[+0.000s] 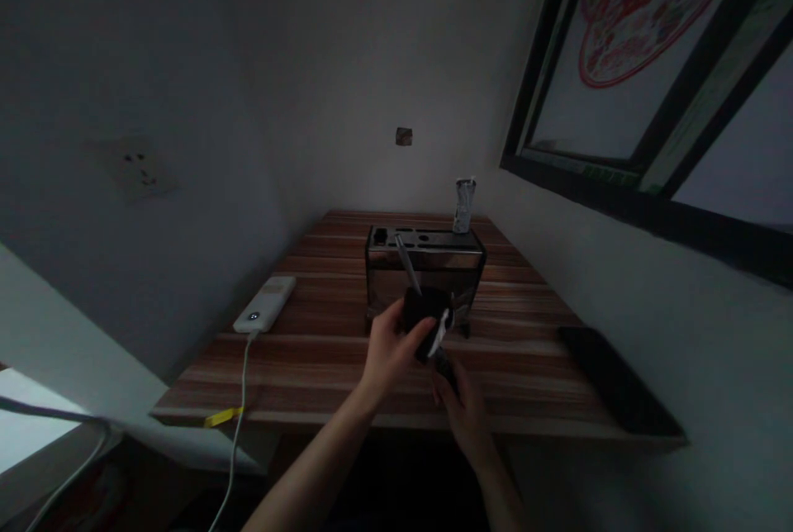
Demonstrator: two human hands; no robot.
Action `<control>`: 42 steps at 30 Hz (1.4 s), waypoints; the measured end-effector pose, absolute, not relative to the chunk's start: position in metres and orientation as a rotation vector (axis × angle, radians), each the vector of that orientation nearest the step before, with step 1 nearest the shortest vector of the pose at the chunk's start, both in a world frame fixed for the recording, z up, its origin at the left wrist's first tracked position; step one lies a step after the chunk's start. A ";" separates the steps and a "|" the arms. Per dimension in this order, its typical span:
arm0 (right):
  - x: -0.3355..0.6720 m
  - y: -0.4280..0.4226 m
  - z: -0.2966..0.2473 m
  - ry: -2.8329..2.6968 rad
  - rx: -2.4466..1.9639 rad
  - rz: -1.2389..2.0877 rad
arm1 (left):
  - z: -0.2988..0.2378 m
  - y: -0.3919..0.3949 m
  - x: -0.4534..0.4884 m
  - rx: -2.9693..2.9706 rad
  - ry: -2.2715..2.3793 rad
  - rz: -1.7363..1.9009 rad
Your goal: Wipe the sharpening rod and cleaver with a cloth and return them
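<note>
Above a wood-grained table [310,367] in a dim corner, our two hands meet over one dark thing. Our left hand [387,342] grips a black piece [419,313], fingers wrapped around its left side and thumb laid across its face; a pale strip [439,335] shows along its right edge. Our right hand [463,406], lower and nearer to us, closes on a dark handle [444,371] just below it.

The long line is the one to follow: from the handle it slants up, away and to the left, through or behind the black piece, and continues as a silver shaft [407,264]. We cannot tell whether shaft and handle are one tool. Our left hand is nearer the shaft, our right hand holds the near end, and the far tip points at the slotted top of a rack [427,255] straight ahead. In our view tip and rack overlap; whether they touch, we cannot say.

Our hands work between the rack and the table's front edge, with our forearms crossing that edge. Bare wood opens on both sides: leftward to a white power bank [265,304] and its pale cable [239,425], rightward to a flat dark slab [619,379] along the right edge. Behind the rack's right end stands a crumpled silvery packet [463,206], and the back wall [347,135] rises beyond, leaving less room on the far side.
</note>
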State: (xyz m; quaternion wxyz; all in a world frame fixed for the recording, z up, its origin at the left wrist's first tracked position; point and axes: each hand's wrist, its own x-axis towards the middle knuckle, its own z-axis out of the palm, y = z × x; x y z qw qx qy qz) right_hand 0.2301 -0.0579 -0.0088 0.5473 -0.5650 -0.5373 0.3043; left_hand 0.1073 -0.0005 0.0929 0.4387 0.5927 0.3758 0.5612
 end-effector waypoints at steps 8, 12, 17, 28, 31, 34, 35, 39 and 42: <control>0.235 -0.054 -0.025 -1.184 -1.350 0.652 | 0.052 -0.018 0.117 1.513 0.907 1.204; 0.236 -0.054 -0.029 -1.200 -1.341 0.643 | 0.056 -0.019 0.114 1.477 0.914 1.195; 0.235 -0.053 -0.028 -1.201 -1.332 0.708 | 0.059 -0.020 0.114 1.488 0.954 1.265; 0.233 -0.055 -0.023 -1.224 -1.291 0.721 | 0.057 -0.022 0.115 1.401 1.027 1.370; 0.232 -0.055 -0.017 -1.229 -1.318 0.690 | 0.062 -0.018 0.112 1.400 1.029 1.378; 0.230 -0.056 -0.010 -1.261 -1.344 0.682 | 0.071 -0.014 0.108 1.393 1.035 1.407; 0.230 -0.056 -0.009 -1.270 -1.349 0.695 | 0.076 -0.012 0.106 1.387 1.037 1.422; 0.229 -0.057 -0.013 -1.265 -1.373 0.709 | 0.099 -0.008 0.098 1.359 1.026 1.497; 0.230 -0.057 -0.018 -1.269 -1.371 0.698 | 0.115 -0.003 0.091 1.332 0.994 1.561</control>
